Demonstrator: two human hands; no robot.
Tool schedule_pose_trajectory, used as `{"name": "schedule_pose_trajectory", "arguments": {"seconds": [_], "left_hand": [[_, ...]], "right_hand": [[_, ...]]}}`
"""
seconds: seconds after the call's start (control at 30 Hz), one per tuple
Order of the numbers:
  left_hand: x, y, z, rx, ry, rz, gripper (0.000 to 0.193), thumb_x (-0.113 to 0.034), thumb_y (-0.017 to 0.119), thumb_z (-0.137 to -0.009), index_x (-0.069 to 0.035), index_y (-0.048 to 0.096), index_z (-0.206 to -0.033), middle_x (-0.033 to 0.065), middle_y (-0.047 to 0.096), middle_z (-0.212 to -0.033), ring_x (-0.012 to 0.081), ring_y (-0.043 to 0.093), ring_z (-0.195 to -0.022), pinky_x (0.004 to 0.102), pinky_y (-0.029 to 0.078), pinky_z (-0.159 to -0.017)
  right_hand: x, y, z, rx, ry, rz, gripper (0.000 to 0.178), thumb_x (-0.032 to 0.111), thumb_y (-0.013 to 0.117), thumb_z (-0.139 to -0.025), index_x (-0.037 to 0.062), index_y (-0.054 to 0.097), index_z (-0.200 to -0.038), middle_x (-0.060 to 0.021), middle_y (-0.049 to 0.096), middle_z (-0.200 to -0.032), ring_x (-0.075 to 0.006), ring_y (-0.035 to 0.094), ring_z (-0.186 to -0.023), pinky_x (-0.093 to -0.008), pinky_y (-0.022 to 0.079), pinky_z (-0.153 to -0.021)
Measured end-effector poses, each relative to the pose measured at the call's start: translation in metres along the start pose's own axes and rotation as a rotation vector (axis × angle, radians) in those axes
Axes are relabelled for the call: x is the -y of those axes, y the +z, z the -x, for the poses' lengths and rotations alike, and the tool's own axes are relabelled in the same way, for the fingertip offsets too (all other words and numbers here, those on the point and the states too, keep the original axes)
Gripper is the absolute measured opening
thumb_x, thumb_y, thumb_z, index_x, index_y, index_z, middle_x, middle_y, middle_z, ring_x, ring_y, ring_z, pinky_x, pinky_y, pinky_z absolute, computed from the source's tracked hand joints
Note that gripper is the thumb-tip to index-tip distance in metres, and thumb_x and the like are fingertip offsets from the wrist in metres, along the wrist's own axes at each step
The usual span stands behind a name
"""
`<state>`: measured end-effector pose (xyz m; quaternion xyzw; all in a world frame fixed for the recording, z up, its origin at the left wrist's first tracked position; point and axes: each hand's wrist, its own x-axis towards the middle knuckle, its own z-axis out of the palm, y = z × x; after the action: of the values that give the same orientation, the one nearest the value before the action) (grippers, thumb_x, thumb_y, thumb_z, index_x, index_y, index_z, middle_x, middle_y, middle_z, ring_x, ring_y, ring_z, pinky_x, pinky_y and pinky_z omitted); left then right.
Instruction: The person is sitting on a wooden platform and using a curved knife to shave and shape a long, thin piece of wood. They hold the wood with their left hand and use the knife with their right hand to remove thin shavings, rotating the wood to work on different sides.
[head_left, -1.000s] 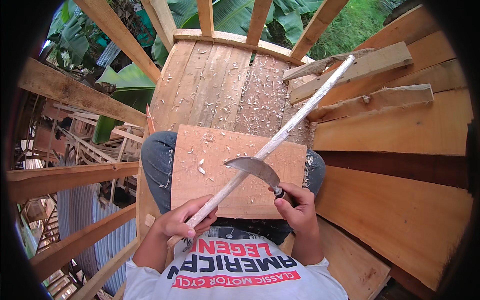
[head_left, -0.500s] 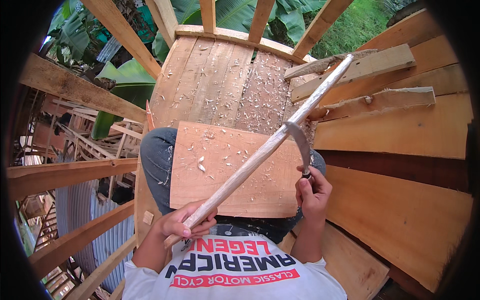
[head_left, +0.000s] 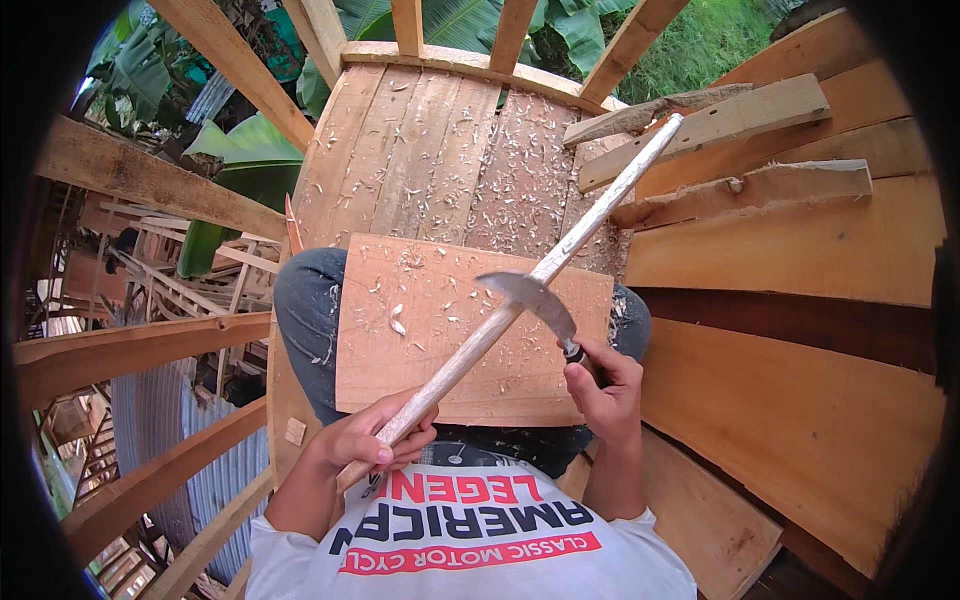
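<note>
A long, pale whittled stick [head_left: 478, 343] slants from my lap up to the far right. My left hand [head_left: 385, 432] is wrapped round its near end. In my right hand [head_left: 606, 388] is the dark handle of a knife with a broad curved blade [head_left: 540, 303]. That blade crosses over the stick about midway along; whether its edge bites the wood I cannot tell. Under both, a flat wooden board [head_left: 440, 300] lies across my thighs, with curled shavings [head_left: 398, 326] scattered on it.
Shavings litter the plank floor [head_left: 410, 150] ahead. Rough wood offcuts [head_left: 740, 125] stick out at the far right, near the stick's tip. Wide planks [head_left: 790, 420] line my right side. Wooden rails [head_left: 140, 355] fence the left, with corrugated metal sheets [head_left: 190, 440] beyond.
The knife has come down along the stick toward me, and its blade has turned to lie more across it. The stick's far tip has dropped slightly nearer. My left hand keeps its hold.
</note>
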<state>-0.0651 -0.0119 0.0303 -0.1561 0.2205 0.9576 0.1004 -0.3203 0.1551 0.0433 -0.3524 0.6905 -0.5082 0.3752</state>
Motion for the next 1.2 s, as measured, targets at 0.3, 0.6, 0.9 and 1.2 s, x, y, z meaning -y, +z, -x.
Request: {"name": "schedule_pose_trajectory", "arguments": {"seconds": [0.3, 0.6, 0.9, 1.2], "left_hand": [[0.003, 0.003, 0.003, -0.012, -0.001, 0.050, 0.063, -0.033, 0.081, -0.061, -0.004, 0.040, -0.099, -0.0012, 0.042, -0.067, 0.0029, 0.037, -0.050, 0.0159, 0.030, -0.045], [0.000, 0.002, 0.000, 0.037, -0.013, -0.065, 0.064, -0.037, 0.076, -0.062, -0.006, 0.038, -0.103, -0.0027, 0.037, -0.066, 0.0041, 0.034, -0.051, 0.0190, 0.027, -0.045], [-0.006, 0.006, -0.001, 0.007, 0.036, -0.073, 0.065, -0.040, 0.076, -0.063, -0.005, 0.037, -0.100, -0.0024, 0.038, -0.065, 0.0038, 0.035, -0.048, 0.0182, 0.028, -0.043], [-0.002, 0.012, 0.000, 0.000, 0.060, -0.094, 0.064, -0.040, 0.075, -0.066, -0.005, 0.037, -0.104, -0.0023, 0.036, -0.068, 0.0043, 0.035, -0.050, 0.0184, 0.028, -0.046]], "right_hand": [[0.001, 0.002, -0.006, -0.050, 0.012, -0.078, 0.027, 0.006, 0.070, -0.079, -0.0048, 0.063, -0.103, -0.0045, 0.063, -0.073, -0.0074, 0.054, -0.064, -0.0215, 0.042, -0.059], [0.003, 0.017, 0.006, 0.208, -0.026, -0.109, 0.021, 0.015, 0.069, -0.083, -0.0033, 0.065, -0.091, -0.0009, 0.057, -0.062, -0.0059, 0.049, -0.052, -0.0206, 0.037, -0.049], [0.007, 0.048, 0.005, 0.078, -0.168, 0.200, 0.014, 0.009, 0.064, -0.084, -0.0001, 0.057, -0.092, -0.0070, 0.050, -0.058, -0.0142, 0.049, -0.050, -0.0266, 0.037, -0.049], [0.005, 0.041, -0.013, -0.108, -0.191, 0.421, 0.027, 0.025, 0.067, -0.084, 0.0030, 0.054, -0.075, -0.0101, 0.046, -0.050, -0.0262, 0.050, -0.043, -0.0327, 0.038, -0.043]]}}
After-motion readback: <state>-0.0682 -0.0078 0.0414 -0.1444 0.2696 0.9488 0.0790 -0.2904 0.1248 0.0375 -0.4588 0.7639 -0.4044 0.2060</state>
